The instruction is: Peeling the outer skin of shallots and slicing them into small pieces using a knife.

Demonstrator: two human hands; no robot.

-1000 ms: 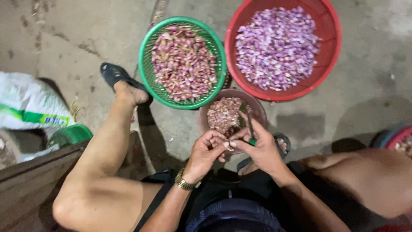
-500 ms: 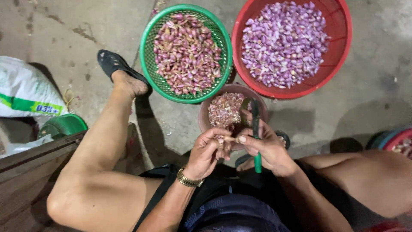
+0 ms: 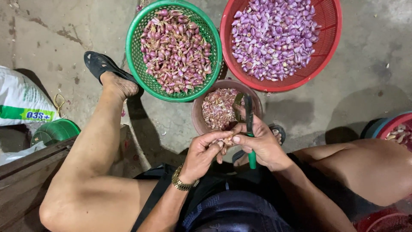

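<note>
- Since the frame half a second back, both hands have drawn closer together above the brown bowl point(image 3: 201, 118), and the knife blade has tipped upright over its rim; the peeling looks mid-stroke rather than finished.
- Head view, hands: the left hand point(image 3: 205, 151) is clenched around a small shallot point(image 3: 225, 140), pinched at the fingertips; the right hand point(image 3: 262, 144) grips a green-handled knife point(image 3: 249, 129), thumb pressed toward the shallot, so the two hands touch at the bulb.
- Head view, bowls: the brown bowl sits just beyond the hands and holds papery skins; the green basket point(image 3: 141, 81) of unpeeled shallots lies past it to the left, touching the red basket point(image 3: 330, 38) of peeled purple ones.
- Head view, surroundings: a black sandal point(image 3: 101, 65) rests on the concrete floor point(image 3: 369, 86); a white sack point(image 3: 21, 99) lies at the left edge; a gold watch point(image 3: 182, 183) circles the left wrist.
</note>
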